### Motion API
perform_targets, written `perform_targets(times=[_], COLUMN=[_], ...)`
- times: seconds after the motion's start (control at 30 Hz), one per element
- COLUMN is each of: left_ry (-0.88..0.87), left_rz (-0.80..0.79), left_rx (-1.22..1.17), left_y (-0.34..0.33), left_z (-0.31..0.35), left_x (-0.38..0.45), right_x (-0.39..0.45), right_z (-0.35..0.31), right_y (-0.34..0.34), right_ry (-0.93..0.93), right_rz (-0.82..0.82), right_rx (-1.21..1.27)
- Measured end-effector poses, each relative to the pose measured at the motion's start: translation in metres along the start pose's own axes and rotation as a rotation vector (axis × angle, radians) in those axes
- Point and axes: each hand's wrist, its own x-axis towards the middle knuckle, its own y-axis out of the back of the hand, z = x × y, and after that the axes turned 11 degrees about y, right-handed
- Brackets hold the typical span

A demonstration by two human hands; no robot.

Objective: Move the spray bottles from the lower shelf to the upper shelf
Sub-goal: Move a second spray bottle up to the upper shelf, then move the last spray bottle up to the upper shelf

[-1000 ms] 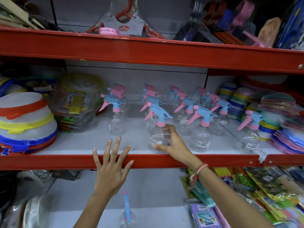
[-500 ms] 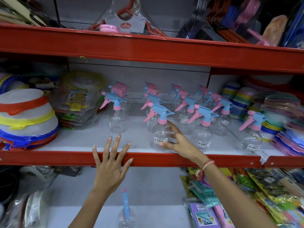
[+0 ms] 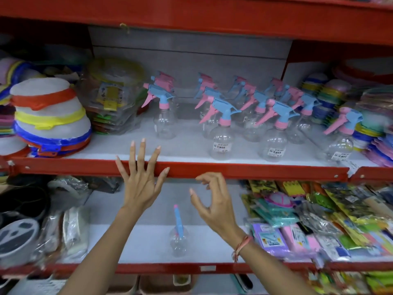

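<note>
Several clear spray bottles with blue and pink trigger heads stand on the upper shelf [image 3: 191, 170]; the nearest one [image 3: 221, 133] is at the front middle. One single spray bottle [image 3: 178, 235] stands alone on the lower shelf [image 3: 136, 243], between my two arms. My left hand [image 3: 141, 182] is spread flat, fingers over the red front edge of the upper shelf. My right hand [image 3: 212, 201] hovers below that edge, above and right of the single bottle, fingers curled and holding nothing.
Stacked mesh covers with coloured rims [image 3: 49, 120] fill the upper shelf's left end, coloured lids [image 3: 374, 128] its right. Packaged goods [image 3: 319, 222] crowd the lower shelf's right side, wrapped items [image 3: 63, 228] its left. Another red shelf beam [image 3: 191, 15] runs overhead.
My right hand let go of the front bottle on the upper shelf and dropped below the shelf edge. The view tilted downward. My left hand stayed on the edge.
</note>
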Motion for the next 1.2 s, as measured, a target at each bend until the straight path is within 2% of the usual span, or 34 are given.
perform_targets(times=[0.2, 0.33, 0.5, 0.6, 0.77, 1.2], left_ry=[-0.001, -0.031, -0.032, -0.04, -0.04, -0.034], left_rz=[-0.036, -0.042, -0.057, -0.054, -0.057, -0.097], left_rx=[0.02, 0.009, -0.02, -0.025, -0.034, -0.026], left_y=[0.006, 0.006, 0.003, 0.003, 0.001, 0.007], left_z=[-0.043, -0.049, -0.05, -0.05, -0.051, -0.05], left_x=[0.001, 0.0, 0.001, 0.001, 0.001, 0.001], right_x=[-0.076, -0.106, -0.113, -0.109, -0.084, 0.063], right_z=[0.014, 0.023, 0.017, 0.01, -0.005, -0.055], right_y=[-0.06, -0.089, -0.107, -0.102, -0.071, 0.008], right_ry=[-0.373, -0.609, -0.699, -0.686, -0.542, -0.199], right_rz=[-0.453, -0.547, -0.46, -0.434, -0.38, -0.002], right_rx=[0.004, -0.007, 0.024, 0.036, 0.079, 0.269])
